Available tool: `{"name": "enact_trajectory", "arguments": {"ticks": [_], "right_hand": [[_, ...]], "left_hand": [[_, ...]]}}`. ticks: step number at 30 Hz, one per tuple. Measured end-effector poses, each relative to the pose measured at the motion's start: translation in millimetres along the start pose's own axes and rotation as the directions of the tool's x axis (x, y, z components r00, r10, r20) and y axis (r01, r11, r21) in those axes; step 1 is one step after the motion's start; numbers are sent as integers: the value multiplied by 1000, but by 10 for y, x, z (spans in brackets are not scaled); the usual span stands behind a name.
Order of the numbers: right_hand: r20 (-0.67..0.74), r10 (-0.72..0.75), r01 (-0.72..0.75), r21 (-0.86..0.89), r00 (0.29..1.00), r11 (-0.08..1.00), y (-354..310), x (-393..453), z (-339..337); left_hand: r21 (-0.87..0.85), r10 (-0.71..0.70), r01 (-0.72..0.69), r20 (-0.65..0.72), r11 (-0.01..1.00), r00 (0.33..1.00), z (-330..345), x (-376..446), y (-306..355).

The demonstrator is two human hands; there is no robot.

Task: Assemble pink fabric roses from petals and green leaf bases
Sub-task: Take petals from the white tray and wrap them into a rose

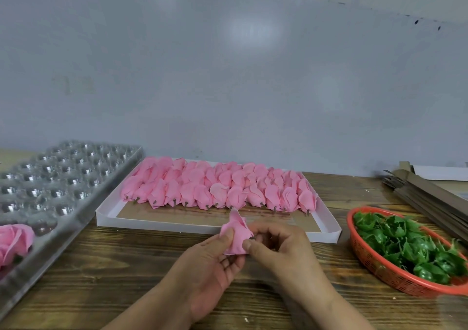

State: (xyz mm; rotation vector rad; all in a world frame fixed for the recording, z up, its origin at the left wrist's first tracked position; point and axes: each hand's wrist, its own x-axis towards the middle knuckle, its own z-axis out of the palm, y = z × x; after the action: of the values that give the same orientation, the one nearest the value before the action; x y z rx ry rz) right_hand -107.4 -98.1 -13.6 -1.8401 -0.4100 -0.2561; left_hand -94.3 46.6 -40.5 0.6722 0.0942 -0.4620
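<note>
A pink petal bud [236, 233] is held over the wooden table between both hands. My left hand [210, 266] grips it from the left with the thumb on top. My right hand [276, 248] pinches its lower right side, where a small dark stem tip shows. Behind them a shallow white tray [109, 218] holds two rows of several more pink petal buds [217, 188] with short dark stems. On the right, a red plastic basket [379, 270] is filled with green leaf bases [410, 246].
A clear plastic blister tray [63, 175] with round cups lies at the left, with one finished pink rose [14, 241] in a near cup. Flat brown cardboard pieces [430, 195] are stacked at the far right. A grey wall stands behind the table.
</note>
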Motion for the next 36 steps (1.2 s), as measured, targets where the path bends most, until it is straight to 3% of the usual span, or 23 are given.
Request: {"name": "enact_trajectory", "arguments": {"ticks": [10,15,16,20,23,25,27,30,32,36], "right_hand": [[-34,-115,98,-323,993,941,-14,-16,14],[-194,-66,-4,-336,979,942,-7,19,-26],[-199,-100,14,-394,975,919,-19,23,-51],[-4,-179,127,-689,984,713,-60,-9,-63],[-42,-186,117,-639,982,760,-68,0,-67],[-46,-173,115,-578,984,808,-73,1,-37],[-24,-163,128,-517,986,847,-75,-16,46],[-37,-151,119,-443,988,888,-92,-61,207],[-80,-126,86,-385,989,919,-106,-83,277],[-138,-51,28,-165,989,986,-125,-100,339]], "left_hand": [[65,-16,17,-8,998,1000,43,-24,-6],[71,-105,103,20,992,994,98,-52,-52],[79,-143,141,23,987,989,122,-70,-78],[100,-310,300,108,949,944,256,-180,-199],[67,-377,371,159,926,912,390,-279,-224],[21,-255,255,124,967,959,416,-196,-279],[-203,-149,157,51,967,987,385,-131,-273],[-127,-140,134,-41,983,989,403,-129,-208],[-226,-156,167,64,960,986,348,-225,-194],[-241,-146,146,17,960,989,310,-230,-137]]}}
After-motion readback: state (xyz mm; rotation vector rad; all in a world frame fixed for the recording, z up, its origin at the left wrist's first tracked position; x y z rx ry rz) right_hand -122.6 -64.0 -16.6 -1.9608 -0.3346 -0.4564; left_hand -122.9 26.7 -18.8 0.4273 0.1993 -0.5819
